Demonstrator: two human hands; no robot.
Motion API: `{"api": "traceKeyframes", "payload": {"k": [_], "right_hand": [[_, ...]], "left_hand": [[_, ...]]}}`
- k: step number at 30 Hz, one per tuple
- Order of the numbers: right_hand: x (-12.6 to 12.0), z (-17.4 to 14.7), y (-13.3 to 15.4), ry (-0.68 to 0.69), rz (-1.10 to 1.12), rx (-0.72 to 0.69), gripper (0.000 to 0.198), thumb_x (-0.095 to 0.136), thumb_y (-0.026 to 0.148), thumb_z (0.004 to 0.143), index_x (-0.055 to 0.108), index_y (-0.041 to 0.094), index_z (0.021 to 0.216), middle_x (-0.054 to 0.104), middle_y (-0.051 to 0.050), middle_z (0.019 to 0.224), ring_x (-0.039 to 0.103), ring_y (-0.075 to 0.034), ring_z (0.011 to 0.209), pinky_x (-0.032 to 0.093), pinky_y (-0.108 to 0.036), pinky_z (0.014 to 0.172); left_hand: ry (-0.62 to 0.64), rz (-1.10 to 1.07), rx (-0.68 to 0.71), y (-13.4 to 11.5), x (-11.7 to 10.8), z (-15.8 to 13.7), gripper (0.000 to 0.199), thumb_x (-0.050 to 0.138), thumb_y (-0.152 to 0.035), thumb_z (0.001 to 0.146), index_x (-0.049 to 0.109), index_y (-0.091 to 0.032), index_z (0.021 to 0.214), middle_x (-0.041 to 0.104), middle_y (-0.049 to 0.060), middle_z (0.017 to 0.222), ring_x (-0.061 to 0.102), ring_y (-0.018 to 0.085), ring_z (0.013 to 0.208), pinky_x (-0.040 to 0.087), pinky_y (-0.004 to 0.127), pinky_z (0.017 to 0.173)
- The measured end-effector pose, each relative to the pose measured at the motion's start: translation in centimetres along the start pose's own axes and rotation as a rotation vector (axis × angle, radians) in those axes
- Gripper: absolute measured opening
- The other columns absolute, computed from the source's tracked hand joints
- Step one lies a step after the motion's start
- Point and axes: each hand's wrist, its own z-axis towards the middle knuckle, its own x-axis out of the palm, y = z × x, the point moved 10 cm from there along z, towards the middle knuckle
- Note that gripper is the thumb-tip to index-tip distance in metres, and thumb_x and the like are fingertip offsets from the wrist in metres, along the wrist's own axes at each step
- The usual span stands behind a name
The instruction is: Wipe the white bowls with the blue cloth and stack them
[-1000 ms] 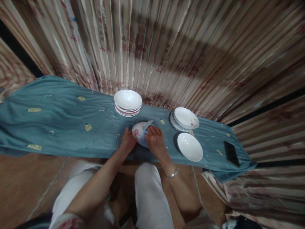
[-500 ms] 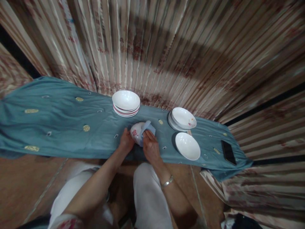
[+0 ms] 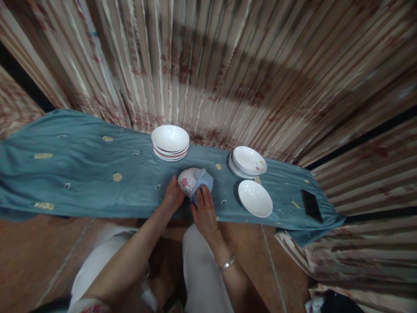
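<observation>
Glossy white bowls (image 3: 170, 138) are standing beyond the left hand (image 3: 174, 194), whose fingers are gripping a tipped, rounded bowl (image 3: 186, 179) with unreadable red lettering; the right hand (image 3: 205, 213) is resting bent fingers on limp blue cloth (image 3: 207, 179) against it, grip unclear. Right of those fingers, a floral dish (image 3: 249, 160) is topping a stack (image 3: 236, 169).

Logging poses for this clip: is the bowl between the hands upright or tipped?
Tipped: the bowl has its outer wall and red marking facing up, while its inside is hidden.
</observation>
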Motion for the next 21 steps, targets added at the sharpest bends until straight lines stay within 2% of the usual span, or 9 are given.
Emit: {"api": "traceKeyframes", "payload": {"k": [3, 7, 12, 16, 21], "right_hand": [[0.5, 0.3, -0.9, -0.008, -0.041, 0.087, 0.059, 0.053, 0.014, 0.089, 0.040, 0.005, 0.146, 0.034, -0.027, 0.154, 0.025, -0.034, 0.149, 0.039, -0.055, 0.113], [0.9, 0.7, -2.5, -0.066, -0.086, 0.162, 0.059, 0.050, 0.012, 0.089, 0.036, 0.006, 0.147, 0.034, -0.029, 0.153, 0.025, -0.037, 0.148, 0.041, -0.057, 0.109], [0.8, 1.2, -4.7, -0.091, -0.100, 0.201, 0.061, 0.043, 0.006, 0.089, 0.032, 0.005, 0.149, 0.045, -0.028, 0.146, 0.041, -0.032, 0.140, 0.045, -0.051, 0.107], [-0.2, 2.1, -6.4, -0.088, -0.110, 0.236, 0.059, 0.039, 0.004, 0.088, 0.037, 0.005, 0.147, 0.053, -0.026, 0.141, 0.051, -0.030, 0.133, 0.047, -0.046, 0.106], [-2.1, 5.0, -7.7, -0.042, -0.099, 0.280, 0.053, 0.036, 0.002, 0.089, 0.044, 0.003, 0.141, 0.059, -0.025, 0.135, 0.059, -0.027, 0.123, 0.050, -0.041, 0.103]], "left_hand": [[0.040, 0.001, 0.023, -0.1, 0.8, -0.5, 0.048, 0.025, -0.029, 0.102, 0.062, -0.006, 0.121, 0.075, 0.013, 0.105, 0.066, 0.023, 0.112, 0.049, 0.037, 0.104], [0.083, 0.012, 0.057, -0.3, 1.3, -0.7, 0.043, 0.031, -0.030, 0.101, 0.065, -0.007, 0.115, 0.074, 0.014, 0.108, 0.065, 0.024, 0.114, 0.050, 0.038, 0.102], [0.100, 0.084, 0.043, 0.1, 1.0, -0.6, 0.028, 0.043, -0.028, 0.098, 0.066, -0.014, 0.103, 0.075, 0.010, 0.099, 0.069, 0.021, 0.104, 0.052, 0.037, 0.098], [0.152, 0.098, 0.014, 0.5, 1.5, -0.8, 0.026, 0.042, -0.028, 0.098, 0.066, -0.016, 0.102, 0.075, 0.010, 0.100, 0.069, 0.019, 0.103, 0.049, 0.037, 0.102], [0.205, 0.160, 0.029, 0.5, 1.9, -1.4, 0.024, 0.045, -0.028, 0.098, 0.065, -0.015, 0.098, 0.074, 0.011, 0.099, 0.070, 0.019, 0.099, 0.047, 0.036, 0.102]]}}
